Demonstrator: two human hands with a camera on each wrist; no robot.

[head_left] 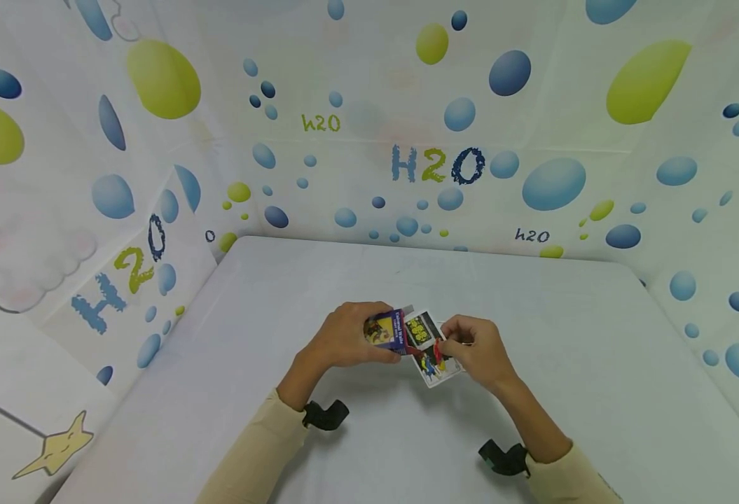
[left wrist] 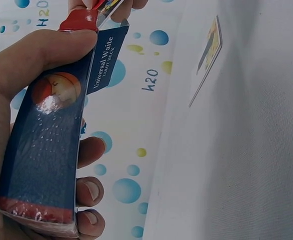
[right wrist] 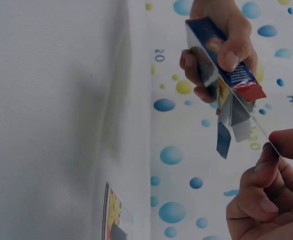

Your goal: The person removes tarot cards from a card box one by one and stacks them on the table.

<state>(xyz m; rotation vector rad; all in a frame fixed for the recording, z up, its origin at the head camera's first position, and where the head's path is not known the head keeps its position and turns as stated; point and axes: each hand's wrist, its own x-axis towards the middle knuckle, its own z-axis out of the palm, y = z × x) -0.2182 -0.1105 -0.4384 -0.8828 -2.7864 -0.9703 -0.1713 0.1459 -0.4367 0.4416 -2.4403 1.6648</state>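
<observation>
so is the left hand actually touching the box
Touching: the left wrist view shows the left hand wrapped round the box, skin against its blue side.

"Universal Waite Tarot Deck" was printed on the box (head_left: 387,331), mid-frame; "H2O" and "h2O" on the backdrop (head_left: 369,161), upper and left.

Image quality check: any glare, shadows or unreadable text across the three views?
Left wrist: white glare patch on the box, title legible; head: soft-edged shadows on the tabletop below the left hand and right hand; right wrist: broad grey shading over the tabletop, small print on the box too soft to read.
</observation>
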